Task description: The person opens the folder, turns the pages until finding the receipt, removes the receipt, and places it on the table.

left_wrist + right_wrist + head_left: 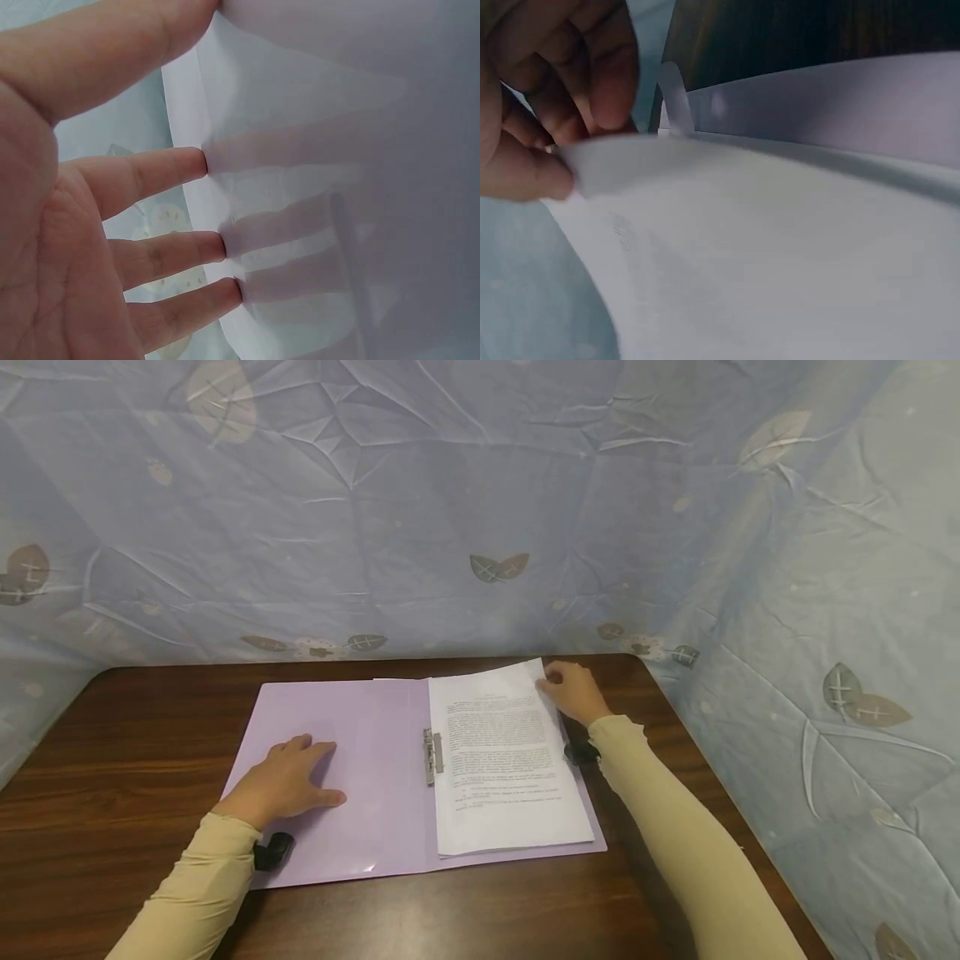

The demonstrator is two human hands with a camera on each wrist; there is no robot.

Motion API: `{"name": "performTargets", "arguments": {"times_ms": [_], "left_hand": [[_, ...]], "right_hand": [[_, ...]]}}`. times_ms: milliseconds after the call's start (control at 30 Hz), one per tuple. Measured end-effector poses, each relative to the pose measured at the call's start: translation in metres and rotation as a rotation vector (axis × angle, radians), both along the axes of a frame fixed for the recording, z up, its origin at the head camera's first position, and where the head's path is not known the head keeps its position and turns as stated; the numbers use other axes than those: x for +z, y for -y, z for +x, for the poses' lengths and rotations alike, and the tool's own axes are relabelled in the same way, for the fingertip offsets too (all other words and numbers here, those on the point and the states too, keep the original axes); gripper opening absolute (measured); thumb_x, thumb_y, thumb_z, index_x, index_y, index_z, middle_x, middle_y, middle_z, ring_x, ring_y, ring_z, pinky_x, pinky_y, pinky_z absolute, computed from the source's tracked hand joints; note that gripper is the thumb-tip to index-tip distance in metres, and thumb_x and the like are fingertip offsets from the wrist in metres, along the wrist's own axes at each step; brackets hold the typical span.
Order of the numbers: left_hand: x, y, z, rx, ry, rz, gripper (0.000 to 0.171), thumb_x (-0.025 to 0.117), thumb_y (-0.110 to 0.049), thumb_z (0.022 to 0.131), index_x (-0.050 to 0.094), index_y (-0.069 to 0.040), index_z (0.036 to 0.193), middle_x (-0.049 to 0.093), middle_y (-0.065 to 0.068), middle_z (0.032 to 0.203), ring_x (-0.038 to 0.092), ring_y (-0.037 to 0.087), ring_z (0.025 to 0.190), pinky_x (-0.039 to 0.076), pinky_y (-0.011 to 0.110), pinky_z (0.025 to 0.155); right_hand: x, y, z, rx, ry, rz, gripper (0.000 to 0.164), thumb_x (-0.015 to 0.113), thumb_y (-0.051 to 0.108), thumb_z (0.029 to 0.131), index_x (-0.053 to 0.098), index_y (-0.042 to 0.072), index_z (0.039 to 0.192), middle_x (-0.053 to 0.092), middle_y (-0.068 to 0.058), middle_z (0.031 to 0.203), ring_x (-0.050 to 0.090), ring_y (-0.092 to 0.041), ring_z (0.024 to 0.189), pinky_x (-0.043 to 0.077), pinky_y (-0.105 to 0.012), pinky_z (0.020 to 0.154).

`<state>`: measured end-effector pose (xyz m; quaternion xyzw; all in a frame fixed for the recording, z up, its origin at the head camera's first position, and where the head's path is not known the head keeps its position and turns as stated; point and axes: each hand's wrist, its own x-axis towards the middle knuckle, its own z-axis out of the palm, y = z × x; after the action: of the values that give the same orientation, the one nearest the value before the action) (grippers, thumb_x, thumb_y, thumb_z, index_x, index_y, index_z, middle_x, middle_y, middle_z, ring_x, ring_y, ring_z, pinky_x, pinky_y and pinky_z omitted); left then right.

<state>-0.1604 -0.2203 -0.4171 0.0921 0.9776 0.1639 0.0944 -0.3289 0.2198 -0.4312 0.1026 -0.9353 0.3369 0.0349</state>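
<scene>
A light purple folder [382, 777] lies spread on the table, with a metal clip [433, 757] at its spine. Printed sheets of paper [510, 760] lie on its right half, their top right corner lifted. My right hand [573, 689] pinches that corner. In the right wrist view, thumb and fingers hold the edge of the paper [727, 225], raised above the purple folder [817, 105]. My left hand [288, 781] rests on the folder's left cover with fingers spread. In the left wrist view, the fingertips [196, 160] touch the glossy cover [420, 187], which mirrors them.
The dark wooden table [105, 760] extends around the folder on all sides. Behind it and to the right hangs a creased pale blue curtain [420, 527] with leaf prints. A small black camera [273, 852] is strapped at the left wrist, another black camera [582, 752] at the right.
</scene>
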Motion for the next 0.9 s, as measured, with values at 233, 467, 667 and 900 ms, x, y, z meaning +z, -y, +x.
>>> {"name": "performTargets", "arguments": {"times_ms": [233, 467, 667, 900], "left_hand": [[-0.001, 0.001, 0.0, -0.006, 0.001, 0.005, 0.091, 0.086, -0.048, 0.08, 0.052, 0.004, 0.145, 0.038, 0.044, 0.148, 0.036, 0.068, 0.134, 0.039, 0.079, 0.097], [0.0, 0.001, 0.001, -0.007, 0.0, 0.001, 0.091, 0.086, -0.048, 0.079, 0.052, 0.004, 0.145, 0.039, 0.044, 0.148, 0.037, 0.068, 0.133, 0.04, 0.079, 0.097], [-0.001, 0.001, 0.0, -0.006, -0.002, 0.001, 0.091, 0.086, -0.049, 0.079, 0.052, 0.004, 0.145, 0.039, 0.044, 0.147, 0.037, 0.068, 0.133, 0.039, 0.079, 0.097], [-0.001, 0.001, 0.0, -0.005, 0.003, 0.005, 0.092, 0.087, -0.049, 0.078, 0.052, 0.004, 0.145, 0.039, 0.045, 0.148, 0.037, 0.068, 0.133, 0.039, 0.079, 0.097]], "right_hand": [[-0.001, -0.015, 0.01, 0.061, 0.318, -0.052, 0.028, 0.072, 0.023, 0.096, 0.069, 0.001, 0.114, 0.067, -0.011, 0.096, 0.062, -0.021, 0.075, 0.056, -0.032, 0.066], [-0.002, -0.023, 0.026, 0.067, 0.344, -0.049, 0.024, 0.071, 0.023, 0.098, 0.071, 0.002, 0.11, 0.067, -0.011, 0.087, 0.063, -0.023, 0.073, 0.056, -0.034, 0.067], [-0.003, -0.023, 0.033, 0.057, 0.254, -0.103, 0.022, 0.07, 0.021, 0.099, 0.07, 0.001, 0.108, 0.071, -0.011, 0.09, 0.065, -0.023, 0.071, 0.056, -0.034, 0.067], [-0.005, -0.024, 0.038, 0.082, 0.246, -0.167, 0.026, 0.071, 0.019, 0.097, 0.068, 0.001, 0.115, 0.071, -0.012, 0.094, 0.065, -0.022, 0.074, 0.056, -0.034, 0.067]]}}
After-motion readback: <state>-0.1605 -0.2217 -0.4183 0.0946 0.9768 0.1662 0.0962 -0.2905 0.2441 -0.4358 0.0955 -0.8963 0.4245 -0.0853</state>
